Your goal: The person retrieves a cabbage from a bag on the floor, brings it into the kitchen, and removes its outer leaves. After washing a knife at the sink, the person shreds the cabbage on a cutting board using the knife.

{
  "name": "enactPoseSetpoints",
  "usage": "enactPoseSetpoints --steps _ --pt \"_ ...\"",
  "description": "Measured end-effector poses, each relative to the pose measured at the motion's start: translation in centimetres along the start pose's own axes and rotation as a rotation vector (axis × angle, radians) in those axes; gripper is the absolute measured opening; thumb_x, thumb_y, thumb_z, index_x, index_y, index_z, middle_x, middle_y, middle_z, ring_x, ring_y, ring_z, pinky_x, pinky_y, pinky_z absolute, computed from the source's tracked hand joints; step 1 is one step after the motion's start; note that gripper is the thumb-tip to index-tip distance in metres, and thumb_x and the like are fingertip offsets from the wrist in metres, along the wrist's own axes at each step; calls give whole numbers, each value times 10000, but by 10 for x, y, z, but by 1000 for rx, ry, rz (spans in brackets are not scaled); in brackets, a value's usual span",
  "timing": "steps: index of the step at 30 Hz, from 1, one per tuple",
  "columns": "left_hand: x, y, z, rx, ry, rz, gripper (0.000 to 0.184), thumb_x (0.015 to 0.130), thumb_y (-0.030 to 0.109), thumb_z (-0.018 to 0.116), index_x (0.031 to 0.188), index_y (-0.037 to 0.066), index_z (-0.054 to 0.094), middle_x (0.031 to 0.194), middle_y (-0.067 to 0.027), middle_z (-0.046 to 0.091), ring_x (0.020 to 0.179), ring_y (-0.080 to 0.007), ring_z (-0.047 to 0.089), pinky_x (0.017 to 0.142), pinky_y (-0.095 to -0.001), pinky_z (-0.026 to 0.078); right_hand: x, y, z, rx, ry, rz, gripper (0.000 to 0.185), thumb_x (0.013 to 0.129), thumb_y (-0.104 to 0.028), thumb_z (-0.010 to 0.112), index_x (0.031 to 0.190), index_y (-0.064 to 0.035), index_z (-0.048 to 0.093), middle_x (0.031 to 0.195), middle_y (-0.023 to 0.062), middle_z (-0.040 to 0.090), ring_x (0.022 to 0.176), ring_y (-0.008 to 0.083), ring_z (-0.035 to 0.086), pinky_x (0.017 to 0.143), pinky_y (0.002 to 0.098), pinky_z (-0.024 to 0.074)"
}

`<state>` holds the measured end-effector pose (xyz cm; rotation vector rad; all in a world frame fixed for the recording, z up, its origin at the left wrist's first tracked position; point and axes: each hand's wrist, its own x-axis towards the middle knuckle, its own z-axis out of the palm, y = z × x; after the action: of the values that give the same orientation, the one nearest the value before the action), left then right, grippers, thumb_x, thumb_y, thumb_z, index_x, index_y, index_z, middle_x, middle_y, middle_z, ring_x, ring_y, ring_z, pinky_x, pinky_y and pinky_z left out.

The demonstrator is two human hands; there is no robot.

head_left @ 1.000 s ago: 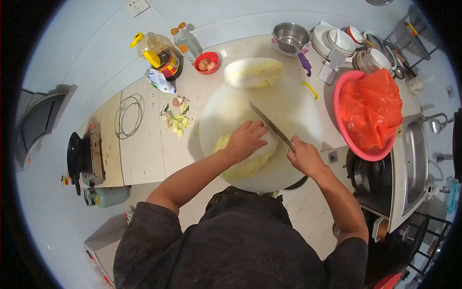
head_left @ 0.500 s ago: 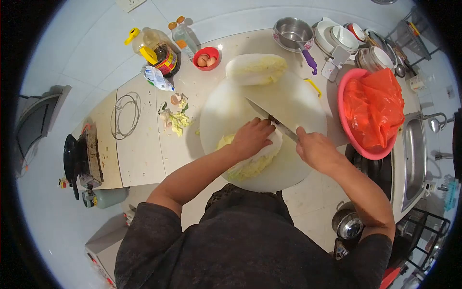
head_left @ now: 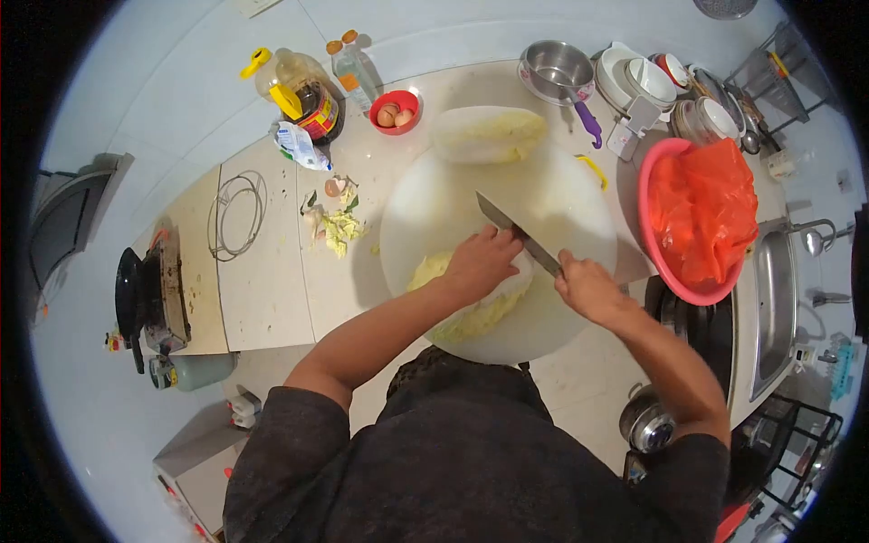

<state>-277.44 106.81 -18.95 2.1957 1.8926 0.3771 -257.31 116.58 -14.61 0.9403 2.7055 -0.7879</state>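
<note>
My left hand (head_left: 480, 267) presses down on a piece of napa cabbage (head_left: 493, 312), its fingers curled over the white end. The cabbage lies on a round white cutting board (head_left: 566, 321), leafy side toward my body. In my right hand (head_left: 590, 288) is the handle of a kitchen knife (head_left: 541, 256). Its blade slants up and left, beside my left fingertips at the cabbage's cut end. Another napa cabbage piece (head_left: 489, 136) rests at the board's far edge. Whether the blade touches the cabbage is hidden by my fingers.
Left of the board lie cabbage scraps and eggshell (head_left: 339, 226). Behind them are a red bowl of eggs (head_left: 396, 112) and bottles (head_left: 348, 72). A purple-handled pot (head_left: 554, 68) stands at the back. To the right, a pink basin (head_left: 645, 213) holds a red plastic bag.
The knife has turned so that more of its blade's flat side shows. My right hand has shifted slightly, and my left hand stays on the cabbage.
</note>
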Motion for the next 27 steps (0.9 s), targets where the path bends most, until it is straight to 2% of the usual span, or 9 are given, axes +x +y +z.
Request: enactPoseSetpoints --steps 3,9,12,15,18,19,22,24,27 --pt "-2 -2 6 12 41 23 477 776 298 677 1187 94 550 1161 -69 539 1052 -271 516 865 -386 491 5 13 30 51 89 8 196 881 -134 489 978 36 482 735 295 613 738 470 620 715 537 494" --pt "-3 -1 5 27 37 1 480 777 295 679 1194 95 550 1163 -71 543 1050 -272 519 859 -385 492 -14 -26 -42 40 -18 2 184 883 -146 493 949 23 458 714 277 612 704 466 612 686 545 487" --pt "-2 1 2 -14 16 -13 485 782 292 675 1200 83 546 1179 -81 547 1072 -280 516 876 -388 483 5 15 32 -4 55 17 186 883 -140 498 961 25 464 706 270 612 703 467 611 684 539 490" --pt "-5 0 6 9 31 -7 488 784 289 675 1202 74 543 1185 -85 546 1092 -287 512 882 -390 481 4 11 30 44 101 -3 201 879 -138 505 987 28 472 682 272 603 689 473 608 670 541 492" --pt "-6 -1 9 -17 92 -15 484 785 287 674 1202 78 544 1181 -89 547 1096 -290 512 886 -391 480 -10 -15 -21 43 49 -57 207 877 -137 505 994 28 462 676 270 598 682 468 608 660 544 489" --pt "-9 0 10 -33 86 -30 483 784 289 675 1199 81 545 1179 -90 545 1096 -291 512 886 -391 480 -14 -24 -33 -17 26 -3 207 881 -139 496 1004 23 461 691 262 606 692 462 613 665 539 490" --pt "-4 -1 8 -45 87 -37 477 782 290 676 1193 89 543 1166 -93 544 1094 -292 513 886 -392 482 -2 1 13 -29 18 6 186 884 -137 490 974 22 454 706 249 616 703 459 616 677 534 492" --pt "-7 0 8 -32 85 -37 471 784 286 675 1191 92 538 1151 -96 546 1095 -294 513 884 -396 484 0 12 38 19 97 -9 169 884 -133 489 948 18 445 705 249 616 698 458 615 669 534 493" --pt "-3 2 1 -61 -32 -86 483 773 270 693 1196 103 528 1154 -97 531 1104 -297 511 878 -405 489 -1 14 44 15 140 -27 157 883 -129 489 915 13 432 703 250 613 696 454 615 657 534 493"
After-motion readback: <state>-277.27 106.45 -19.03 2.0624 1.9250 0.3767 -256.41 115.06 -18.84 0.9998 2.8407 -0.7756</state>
